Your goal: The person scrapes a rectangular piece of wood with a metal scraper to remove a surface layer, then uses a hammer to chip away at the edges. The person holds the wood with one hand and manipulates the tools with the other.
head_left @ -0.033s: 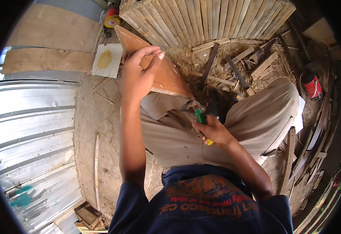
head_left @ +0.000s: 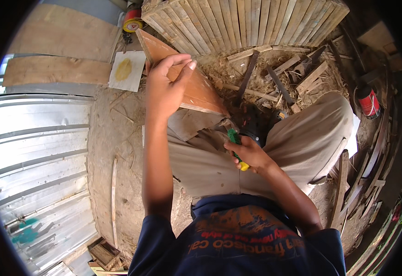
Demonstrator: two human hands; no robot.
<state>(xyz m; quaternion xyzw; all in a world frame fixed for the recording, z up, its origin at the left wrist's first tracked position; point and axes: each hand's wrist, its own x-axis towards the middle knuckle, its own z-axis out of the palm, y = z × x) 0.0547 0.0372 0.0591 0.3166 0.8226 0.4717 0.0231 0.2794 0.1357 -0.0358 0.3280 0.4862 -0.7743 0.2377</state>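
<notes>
My left hand (head_left: 164, 87) is raised in front of me and grips the edge of a flat orange-brown wooden board (head_left: 203, 94), which tilts down toward my lap. Lower, between my knees, my right hand (head_left: 250, 155) is closed on a tool with a green and yellow handle (head_left: 234, 140). The tool's working end points toward the board's lower corner and is hidden among dark debris. I sit on the ground in beige trousers (head_left: 302, 138).
A panel of wooden slats (head_left: 256, 23) lies ahead, with loose wood scraps (head_left: 279, 76) in front of it. A red can (head_left: 368, 101) stands at the right. On the left are corrugated metal sheets (head_left: 40, 152), planks (head_left: 54, 71) and a white sheet with a yellow blot (head_left: 126, 71).
</notes>
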